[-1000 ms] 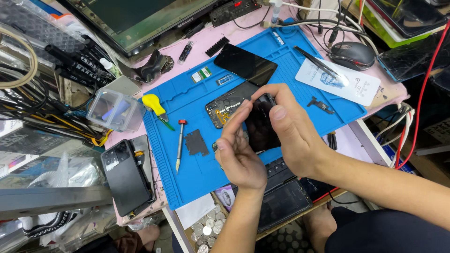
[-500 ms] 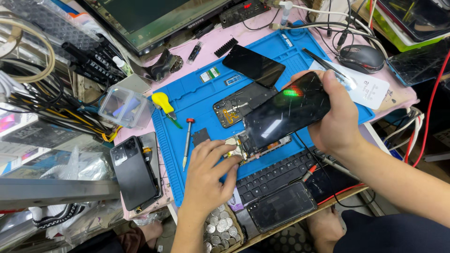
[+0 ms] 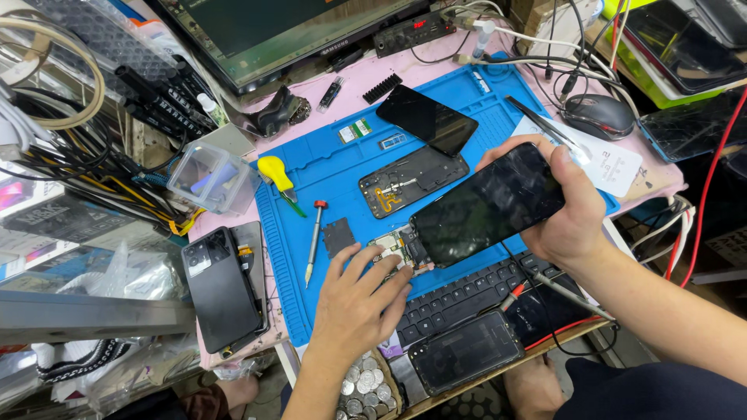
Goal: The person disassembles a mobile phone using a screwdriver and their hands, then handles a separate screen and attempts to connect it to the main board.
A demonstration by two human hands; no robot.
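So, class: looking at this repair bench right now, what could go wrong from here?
The right hand holds the dark phone screen tilted by its edges above the blue mat; it could slip. The left hand presses on the exposed circuit board, which might bend or shift against the screwdriver nearby.

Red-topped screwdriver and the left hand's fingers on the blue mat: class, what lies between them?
In the head view, a small dark square part lies on the blue mat between the screwdriver and the left hand.
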